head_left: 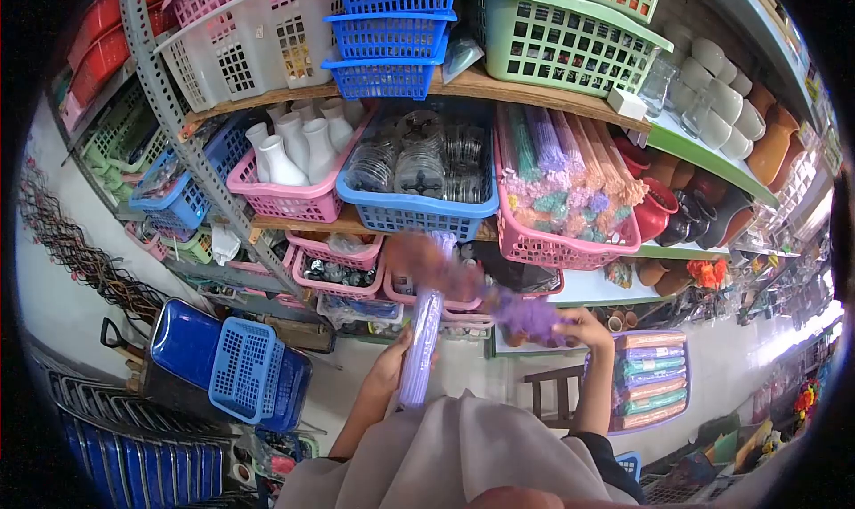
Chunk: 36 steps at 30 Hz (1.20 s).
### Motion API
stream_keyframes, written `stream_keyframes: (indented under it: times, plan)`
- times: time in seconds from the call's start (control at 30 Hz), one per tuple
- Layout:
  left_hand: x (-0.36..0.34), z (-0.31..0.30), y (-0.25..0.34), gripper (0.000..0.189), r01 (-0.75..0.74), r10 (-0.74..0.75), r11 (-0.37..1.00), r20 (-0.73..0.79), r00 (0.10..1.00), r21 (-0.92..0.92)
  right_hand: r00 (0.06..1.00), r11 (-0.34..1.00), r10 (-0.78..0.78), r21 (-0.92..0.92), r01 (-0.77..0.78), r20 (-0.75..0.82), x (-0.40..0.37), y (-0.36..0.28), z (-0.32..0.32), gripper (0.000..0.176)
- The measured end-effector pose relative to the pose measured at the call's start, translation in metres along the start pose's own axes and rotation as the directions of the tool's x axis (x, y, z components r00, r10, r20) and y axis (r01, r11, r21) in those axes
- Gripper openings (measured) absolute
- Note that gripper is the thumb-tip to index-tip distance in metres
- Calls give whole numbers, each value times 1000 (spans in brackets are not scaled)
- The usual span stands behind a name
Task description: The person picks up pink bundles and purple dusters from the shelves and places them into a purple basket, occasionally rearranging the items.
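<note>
My left hand is closed around a long lavender bundle of thin sticks in clear, shiny wrap, held upright in front of my body. My right hand is raised on the other side, its fingers closed on the end of a purple bunch, ruffled like artificial flowers. Motion smears this bunch, which reaches left in purple and brownish tones across the upper part of the lavender bundle. Ahead, a pink basket on the shelf holds similar wrapped bundles with flowery ends in several pastel colours.
A blue basket of clear plastic discs and a pink basket of white vases share the shelf. Wrapped bundles fill a low basket at right. Blue chairs stand lower left, near a metal shelf post.
</note>
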<state>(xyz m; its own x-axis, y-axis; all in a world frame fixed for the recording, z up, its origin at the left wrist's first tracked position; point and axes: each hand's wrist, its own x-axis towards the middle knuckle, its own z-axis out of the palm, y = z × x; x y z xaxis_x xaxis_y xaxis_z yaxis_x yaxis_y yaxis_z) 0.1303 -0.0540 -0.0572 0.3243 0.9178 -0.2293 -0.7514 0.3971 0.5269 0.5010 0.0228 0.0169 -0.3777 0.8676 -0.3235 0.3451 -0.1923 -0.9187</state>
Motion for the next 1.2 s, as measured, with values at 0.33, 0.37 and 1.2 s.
stream_keyframes:
  times: [0.33, 0.37, 1.2]
  plan:
    - [8, -21, 4, 40, 99, -69, 988, 234, 970, -121, 954, 959, -233, -118, 257, 187, 8, 10, -1, 29]
    - [7, -14, 7, 40, 85, -52, 989, 251, 967, -123, 992, 994, -111, 24, 110, 53, 5, 6, 2, 27]
    - [1, -3, 22, 44, -18, 16, 999, 46, 999, 30, 998, 989, -53, 136, 55, -16, 19, 3, 14, 30]
